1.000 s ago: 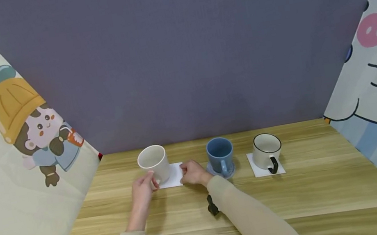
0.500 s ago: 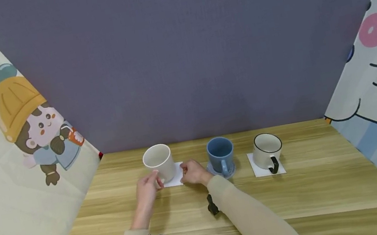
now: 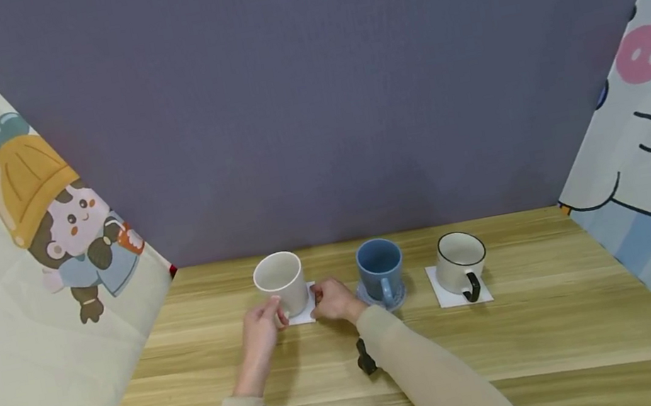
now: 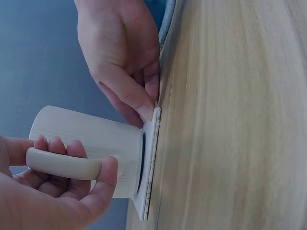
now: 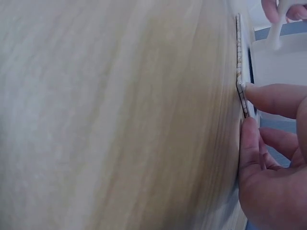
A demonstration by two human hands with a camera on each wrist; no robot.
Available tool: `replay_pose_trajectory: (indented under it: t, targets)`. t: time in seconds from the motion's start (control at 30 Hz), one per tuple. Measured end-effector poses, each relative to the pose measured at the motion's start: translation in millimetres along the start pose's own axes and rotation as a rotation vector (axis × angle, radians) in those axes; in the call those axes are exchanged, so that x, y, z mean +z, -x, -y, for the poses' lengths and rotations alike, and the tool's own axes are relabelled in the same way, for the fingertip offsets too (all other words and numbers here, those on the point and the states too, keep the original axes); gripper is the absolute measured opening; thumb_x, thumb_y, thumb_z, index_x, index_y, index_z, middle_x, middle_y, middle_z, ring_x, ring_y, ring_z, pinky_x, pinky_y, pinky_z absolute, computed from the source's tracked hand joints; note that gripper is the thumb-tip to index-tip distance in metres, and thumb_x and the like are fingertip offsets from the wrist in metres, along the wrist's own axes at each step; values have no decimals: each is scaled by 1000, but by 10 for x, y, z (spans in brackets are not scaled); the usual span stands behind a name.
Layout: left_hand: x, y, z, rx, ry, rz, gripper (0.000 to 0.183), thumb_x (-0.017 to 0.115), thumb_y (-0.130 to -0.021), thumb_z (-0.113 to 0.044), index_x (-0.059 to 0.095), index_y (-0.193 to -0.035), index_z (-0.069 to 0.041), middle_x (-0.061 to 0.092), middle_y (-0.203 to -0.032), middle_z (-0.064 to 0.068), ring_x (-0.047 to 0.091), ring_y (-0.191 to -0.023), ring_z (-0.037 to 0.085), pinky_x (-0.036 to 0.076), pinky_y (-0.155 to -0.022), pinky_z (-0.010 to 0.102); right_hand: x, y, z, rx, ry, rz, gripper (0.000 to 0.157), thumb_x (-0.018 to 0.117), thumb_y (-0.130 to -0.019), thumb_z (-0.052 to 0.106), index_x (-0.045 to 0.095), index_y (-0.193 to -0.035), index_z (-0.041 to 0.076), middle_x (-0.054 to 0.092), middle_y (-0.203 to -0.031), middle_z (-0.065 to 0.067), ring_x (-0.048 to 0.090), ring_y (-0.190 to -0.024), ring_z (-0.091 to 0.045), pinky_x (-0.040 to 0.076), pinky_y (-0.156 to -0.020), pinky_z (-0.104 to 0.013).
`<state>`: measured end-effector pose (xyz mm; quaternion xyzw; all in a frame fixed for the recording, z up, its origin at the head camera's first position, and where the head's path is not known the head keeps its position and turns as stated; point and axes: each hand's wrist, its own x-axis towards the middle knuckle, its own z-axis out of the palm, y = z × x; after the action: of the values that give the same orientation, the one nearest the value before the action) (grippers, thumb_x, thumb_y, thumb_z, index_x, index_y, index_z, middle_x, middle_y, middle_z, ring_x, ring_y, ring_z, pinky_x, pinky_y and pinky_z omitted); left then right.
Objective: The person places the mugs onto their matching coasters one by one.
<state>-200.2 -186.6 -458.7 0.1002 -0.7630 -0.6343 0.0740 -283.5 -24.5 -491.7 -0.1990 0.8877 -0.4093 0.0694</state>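
A plain white mug [image 3: 290,293] stands at the left of the table on a square white coaster [image 3: 303,319], its base over most of it. My left hand [image 3: 261,330] holds the mug by its handle [image 4: 62,164], the fingers curled through the loop in the left wrist view. On the coaster's right edge, my right hand [image 3: 337,299] pinches the corner between thumb and finger; the right wrist view shows the thumb [image 5: 273,98] against the coaster's edge [image 5: 239,62]. The mug's far side is hidden.
Close to the right hand, a blue mug [image 3: 381,271] stands on a round grey-blue coaster [image 3: 403,296]. Further right, a black-rimmed white mug [image 3: 460,272] sits on another square white coaster [image 3: 445,298]. A grey panel [image 3: 309,105] rises behind the wooden table [image 3: 546,324].
My left hand has moved the white mug to the right, further onto the square coaster, leaving less of the coaster showing. The right hand has stayed at the coaster's edge.
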Motion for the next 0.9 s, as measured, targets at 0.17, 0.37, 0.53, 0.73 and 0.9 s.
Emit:
replay_pose_trajectory:
  t: [0.17, 0.37, 0.53, 0.73, 0.9]
  targets:
    - [19, 13, 4, 9, -5, 14, 40, 51, -106, -26, 60, -78, 1, 62, -74, 9, 48, -69, 23, 47, -74, 38, -3, 9, 2, -6, -7, -1, 19, 83, -74, 2, 68, -86, -2, 51, -71, 0, 45, -69, -13, 37, -65, -25]
    - [30, 22, 12, 2, -6, 18, 39, 52, -106, -25, 60, -77, 1, 63, -75, 10, 50, -71, 21, 48, -77, 39, 18, 1, -3, 0, -23, -7, 26, 84, -72, 2, 74, -97, 0, 65, -79, -3, 53, -75, -13, 47, -74, -28]
    - [42, 15, 22, 8, -13, 16, 39, 52, -106, -25, 60, -76, 0, 63, -74, 9, 50, -71, 22, 46, -75, 39, 26, -6, -21, 4, -18, -9, 23, 84, -73, 3, 73, -92, 0, 61, -76, -2, 51, -73, -14, 45, -71, -28]
    - [44, 36, 3, 13, -27, 15, 40, 54, -105, -26, 61, -75, 0, 64, -73, 9, 48, -68, 22, 43, -67, 33, 24, -18, -46, 17, -28, -9, 22, 84, -72, 2, 72, -90, 1, 63, -77, -3, 52, -74, -15, 46, -71, -29]
    - [46, 43, -18, 18, -31, 20, 41, 54, -105, -26, 61, -76, 2, 64, -74, 10, 47, -65, 20, 40, -61, 30, 25, -23, -45, 18, -46, -10, 23, 84, -72, 1, 73, -92, 1, 65, -79, -4, 53, -75, -15, 47, -73, -30]
